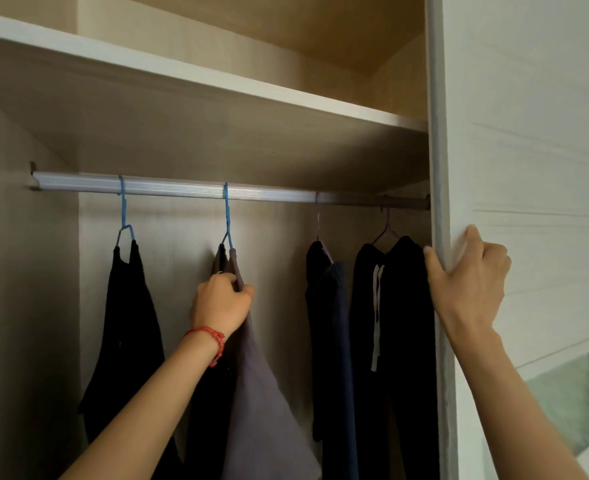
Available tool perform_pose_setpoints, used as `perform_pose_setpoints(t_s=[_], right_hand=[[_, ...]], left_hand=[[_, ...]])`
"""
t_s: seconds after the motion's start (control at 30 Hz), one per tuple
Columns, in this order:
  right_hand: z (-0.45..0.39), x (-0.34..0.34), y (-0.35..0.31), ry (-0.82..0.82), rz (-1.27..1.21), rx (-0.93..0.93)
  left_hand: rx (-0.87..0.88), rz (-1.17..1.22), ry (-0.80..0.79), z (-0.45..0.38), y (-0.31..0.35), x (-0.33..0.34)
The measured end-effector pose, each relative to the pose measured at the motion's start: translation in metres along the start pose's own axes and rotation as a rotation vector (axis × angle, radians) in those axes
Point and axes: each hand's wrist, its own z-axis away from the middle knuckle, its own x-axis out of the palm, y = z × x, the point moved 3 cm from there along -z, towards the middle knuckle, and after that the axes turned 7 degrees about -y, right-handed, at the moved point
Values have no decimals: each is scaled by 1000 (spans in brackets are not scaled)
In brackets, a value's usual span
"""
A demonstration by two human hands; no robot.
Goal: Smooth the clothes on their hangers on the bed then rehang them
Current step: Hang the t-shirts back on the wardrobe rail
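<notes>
- Head view, looking up into the wardrobe: my left hand (222, 299) is curled round the top of the grey garment (261, 403), pinching the fabric just under the shoulder of its blue hanger (227, 216). Red bead bracelet (213, 341) on that wrist, for what it's worth.
- Right above that hand the hanger hook sits over the silver rail (182, 189), so the garment is on the rail and not lifted off yet.
- My right hand (469, 271) is way off to the other side, fingers wrapped round the edge of the sliding door (440, 168), holding it open, I'd guess.
- To the left of my left hand hangs a black garment (126, 323) on another blue hanger (124, 209). Between my two hands are a dark navy piece (331, 341) and black drawstring trousers (397, 323), each on its own hanger.
- Step-wise I reckon this is either taking the grey one down for smoothing or just putting it back. Can't honestly tell which, and the bed isn't in shot.
- If it's coming down, the next move needs the grip shifted up onto the hanger itself, then a lift so the hook clears the rail. Tugging on cloth alone could slide it off the hanger.
</notes>
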Motion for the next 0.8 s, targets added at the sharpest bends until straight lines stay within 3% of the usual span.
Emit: perform_pose_setpoints(t_s=[0.27, 0.4, 0.7, 0.8], right_hand=[[62, -14, -78, -69, -32, -84], [91, -20, -117, -96, -79, -101], [150, -26, -192, -125, -164, -169], [168, -27, -213, -136, -193, -201]], left_hand=[[162, -134, -42, 54, -14, -34], [291, -215, 59, 97, 1, -73], [779, -208, 419, 173, 18, -203], [833, -230, 565, 180, 3, -246]])
